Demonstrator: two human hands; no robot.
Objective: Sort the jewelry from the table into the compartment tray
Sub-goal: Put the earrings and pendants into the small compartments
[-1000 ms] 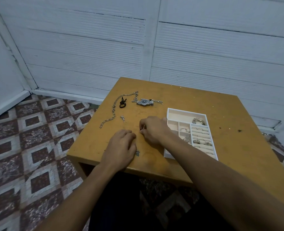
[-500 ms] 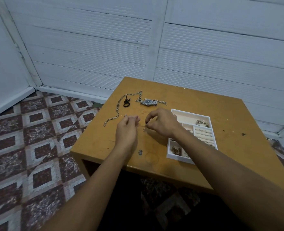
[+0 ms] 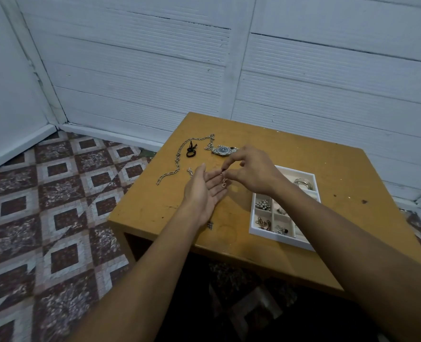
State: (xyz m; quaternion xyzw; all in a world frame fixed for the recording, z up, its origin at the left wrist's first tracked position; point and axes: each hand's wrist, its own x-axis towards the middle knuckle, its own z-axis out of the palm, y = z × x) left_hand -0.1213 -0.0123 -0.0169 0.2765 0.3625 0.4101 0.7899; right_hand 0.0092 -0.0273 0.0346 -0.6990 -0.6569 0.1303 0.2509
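Note:
Above the wooden table (image 3: 328, 169), my right hand (image 3: 251, 172) pinches a small dangling earring (image 3: 224, 181) between thumb and forefinger. My left hand (image 3: 204, 191) lies flat beneath it, palm up with straight fingers, the earring hanging just over the fingertips. The white compartment tray (image 3: 278, 236) sits to the right, partly hidden by my right forearm; its cells hold bangles (image 3: 303, 183), a pearl piece (image 3: 263, 205) and other small items. On the table lie a silver chain (image 3: 177, 161), a wristwatch (image 3: 223, 150), a black ring-like item (image 3: 190, 153) and a small silver piece (image 3: 190, 172).
The table stands against a white slatted wall (image 3: 155, 70). Patterned floor tiles (image 3: 44, 206) spread to the left. The near table edge (image 3: 229, 250) runs in front of my forearms.
Both hands rose from the table. My right hand lifted the earring, and my left hand turned palm up and opened beneath it. The view shifted closer to the table.

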